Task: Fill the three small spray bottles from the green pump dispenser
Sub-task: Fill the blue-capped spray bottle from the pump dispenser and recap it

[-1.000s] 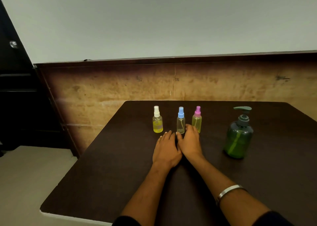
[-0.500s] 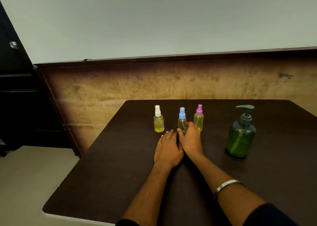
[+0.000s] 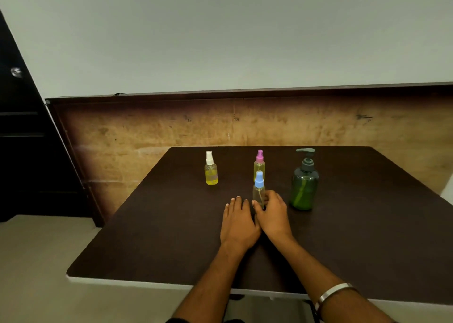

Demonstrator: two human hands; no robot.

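Near the middle of the dark brown table (image 3: 152, 237), the small clear spray bottle with the blue cap (image 3: 258, 190) is held upright by the right hand (image 3: 273, 213), whose thumb and fingers are curled around its lower part. Whether its base touches the table cannot be told. The bottle looks almost without liquid. The left hand (image 3: 237, 222) is laid flat on the table just to the left of it, with the fingers straight and nothing grasped; the two hands are touching each other at the side. Just behind the blue-capped bottle, farther away, the small clear spray bottle with the pink cap (image 3: 259, 162) is placed upright, with a pale yellow tint inside. Well to the left, at the same far row, the small clear spray bottle with the white cap (image 3: 211, 169) is seen, and bright yellow liquid is visible in its lower half. To the right of the hands, the translucent green pump dispenser with the dark grey pump head (image 3: 304, 183) is standing apart from them. A silver metal bangle (image 3: 333, 292) is worn on the right wrist. Behind the table, a worn wooden wall panel (image 3: 171, 124) is seen under a pale grey wall (image 3: 220, 33).
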